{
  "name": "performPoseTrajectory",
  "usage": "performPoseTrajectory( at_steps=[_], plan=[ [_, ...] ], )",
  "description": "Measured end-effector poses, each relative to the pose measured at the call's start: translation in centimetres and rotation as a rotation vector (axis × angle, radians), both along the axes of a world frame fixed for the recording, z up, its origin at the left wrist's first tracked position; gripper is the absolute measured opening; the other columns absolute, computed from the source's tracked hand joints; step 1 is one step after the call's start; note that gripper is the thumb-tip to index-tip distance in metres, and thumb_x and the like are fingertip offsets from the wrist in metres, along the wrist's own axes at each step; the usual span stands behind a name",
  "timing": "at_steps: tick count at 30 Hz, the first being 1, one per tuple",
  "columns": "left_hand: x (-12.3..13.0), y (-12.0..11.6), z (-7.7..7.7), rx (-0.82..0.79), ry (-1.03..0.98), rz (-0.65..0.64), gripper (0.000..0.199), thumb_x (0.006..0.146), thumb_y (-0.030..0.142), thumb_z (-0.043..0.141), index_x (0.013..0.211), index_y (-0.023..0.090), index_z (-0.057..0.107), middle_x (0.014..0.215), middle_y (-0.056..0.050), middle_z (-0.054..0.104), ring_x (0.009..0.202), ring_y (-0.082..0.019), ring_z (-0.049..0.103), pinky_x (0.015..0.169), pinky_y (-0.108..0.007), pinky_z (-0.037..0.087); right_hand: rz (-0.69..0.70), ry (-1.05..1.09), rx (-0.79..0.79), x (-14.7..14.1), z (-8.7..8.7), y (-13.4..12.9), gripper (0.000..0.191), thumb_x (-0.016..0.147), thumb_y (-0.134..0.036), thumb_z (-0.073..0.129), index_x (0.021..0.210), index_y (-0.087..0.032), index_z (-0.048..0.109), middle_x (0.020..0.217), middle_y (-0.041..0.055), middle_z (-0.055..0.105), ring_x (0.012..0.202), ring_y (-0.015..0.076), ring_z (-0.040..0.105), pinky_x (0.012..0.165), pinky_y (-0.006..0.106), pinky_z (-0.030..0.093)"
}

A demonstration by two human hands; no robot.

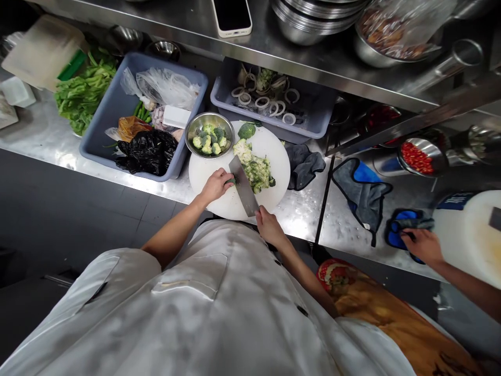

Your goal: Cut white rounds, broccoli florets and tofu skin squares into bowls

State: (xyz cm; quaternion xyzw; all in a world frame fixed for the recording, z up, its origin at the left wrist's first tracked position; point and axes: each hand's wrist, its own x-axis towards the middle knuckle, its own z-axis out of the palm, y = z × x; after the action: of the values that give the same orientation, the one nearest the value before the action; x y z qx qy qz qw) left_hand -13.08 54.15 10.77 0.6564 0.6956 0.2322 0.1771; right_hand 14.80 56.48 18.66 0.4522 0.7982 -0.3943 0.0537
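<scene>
My right hand (270, 225) is closed around the handle of a cleaver (245, 188), its broad blade slanting across the round white cutting board (215, 208). Left of the blade, my left hand (216, 185) pinches a small green piece of broccoli (230, 181) against the board. Chopped broccoli (259, 174) lies in a heap to the right of the blade, with a dark green floret (246, 130) behind it. A metal bowl (191, 147) of cut florets rests at the board's back left edge.
Blue-grey bins (84, 148) hold bagged food on the left and onion rings behind the board. A dark cloth (305, 167) lies at the board's right. On the right, a co-worker's hand (425, 245) touches a blue cloth. A metal shelf (176, 39) overhangs the back.
</scene>
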Motion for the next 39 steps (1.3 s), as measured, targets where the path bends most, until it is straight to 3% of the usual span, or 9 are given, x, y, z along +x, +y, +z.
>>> performPoseTrajectory(
  at_steps=[5, 9, 13, 18, 21, 25, 29, 34, 39],
  plan=[
    [0.6, -0.9, -0.2, 0.004, -0.085, 0.101, 0.022, 0.094, 0.019, 0.058, 0.114, 0.019, 0.069, 0.121, -0.009, 0.059, 0.084, -0.017, 0.064, 0.09, -0.035, 0.056, -0.001, 0.002, -0.015, 0.0, 0.4, -0.1, 0.022, 0.107, -0.032, 0.031, 0.105, -0.021, 0.05, 0.077, 0.0057, 0.062, 0.072, 0.0239, 0.06, 0.068, 0.031, 0.034],
    [1.0, -1.4, -0.2, -0.001, -0.108, 0.124, 0.029, 0.089, 0.008, 0.052, 0.112, 0.019, 0.066, 0.122, -0.01, 0.064, 0.088, -0.018, 0.064, 0.09, -0.036, 0.056, 0.017, -0.024, -0.048, -0.1, 0.3, -0.4, 0.022, 0.106, -0.032, 0.03, 0.101, -0.022, 0.049, 0.075, 0.0049, 0.06, 0.071, 0.0237, 0.059, 0.067, 0.031, 0.034],
    [1.2, -1.5, 0.0, -0.025, -0.081, 0.138, 0.023, 0.091, 0.012, 0.054, 0.11, 0.018, 0.066, 0.11, -0.009, 0.066, 0.089, -0.021, 0.064, 0.09, -0.037, 0.056, 0.003, 0.002, -0.009, -0.1, 0.1, -0.5, 0.02, 0.106, -0.031, 0.031, 0.104, -0.021, 0.049, 0.075, 0.0047, 0.061, 0.071, 0.0234, 0.059, 0.068, 0.031, 0.034],
    [1.3, -1.7, 0.3, -0.047, -0.011, 0.091, 0.034, 0.096, 0.021, 0.053, 0.128, 0.02, 0.066, 0.112, -0.01, 0.062, 0.095, -0.022, 0.064, 0.091, -0.038, 0.056, -0.001, 0.021, -0.066, 0.1, 0.0, -0.4, 0.018, 0.106, -0.032, 0.033, 0.097, -0.024, 0.047, 0.07, 0.0018, 0.058, 0.066, 0.0218, 0.057, 0.065, 0.03, 0.036],
    [1.3, -1.7, 0.4, -0.035, 0.012, 0.08, 0.026, 0.095, 0.025, 0.058, 0.118, 0.02, 0.07, 0.108, -0.011, 0.062, 0.102, -0.026, 0.062, 0.098, -0.043, 0.054, -0.044, 0.045, -0.082, 0.3, 0.1, -0.4, 0.018, 0.106, -0.034, 0.031, 0.098, -0.025, 0.045, 0.066, -0.0001, 0.055, 0.062, 0.0217, 0.056, 0.063, 0.03, 0.035],
    [1.4, -1.4, 0.2, -0.004, -0.009, 0.091, 0.017, 0.091, 0.018, 0.06, 0.106, 0.019, 0.067, 0.107, -0.012, 0.062, 0.105, -0.028, 0.06, 0.098, -0.046, 0.053, -0.025, 0.031, -0.105, 0.3, 0.0, -0.4, 0.019, 0.105, -0.033, 0.032, 0.095, -0.025, 0.045, 0.064, -0.0003, 0.055, 0.06, 0.0214, 0.056, 0.064, 0.03, 0.036],
    [1.5, -1.5, -0.1, -0.025, -0.019, 0.114, 0.017, 0.092, 0.021, 0.06, 0.109, 0.02, 0.066, 0.103, -0.009, 0.061, 0.096, -0.024, 0.062, 0.09, -0.04, 0.055, -0.054, 0.032, -0.077, 0.3, 0.0, -0.4, 0.02, 0.106, -0.035, 0.031, 0.098, -0.024, 0.047, 0.067, 0.0012, 0.058, 0.063, 0.022, 0.058, 0.064, 0.03, 0.036],
    [1.7, -1.7, -0.5, 0.017, -0.056, 0.11, 0.026, 0.098, 0.022, 0.054, 0.119, 0.022, 0.071, 0.119, -0.009, 0.059, 0.082, -0.015, 0.065, 0.087, -0.033, 0.058, -0.029, 0.022, -0.064, 0.0, -0.1, -0.5, 0.019, 0.105, -0.035, 0.032, 0.095, -0.025, 0.045, 0.066, 0.0009, 0.056, 0.066, 0.023, 0.057, 0.065, 0.03, 0.035],
    [1.8, -2.0, -0.7, 0.039, -0.092, 0.136, 0.026, 0.095, 0.017, 0.055, 0.114, 0.02, 0.073, 0.121, -0.01, 0.065, 0.104, -0.02, 0.069, 0.098, -0.036, 0.058, -0.04, -0.002, -0.045, -0.2, -0.1, -0.5, 0.018, 0.104, -0.032, 0.032, 0.095, -0.024, 0.045, 0.067, 0.0014, 0.056, 0.066, 0.0223, 0.057, 0.065, 0.03, 0.035]
  ],
)
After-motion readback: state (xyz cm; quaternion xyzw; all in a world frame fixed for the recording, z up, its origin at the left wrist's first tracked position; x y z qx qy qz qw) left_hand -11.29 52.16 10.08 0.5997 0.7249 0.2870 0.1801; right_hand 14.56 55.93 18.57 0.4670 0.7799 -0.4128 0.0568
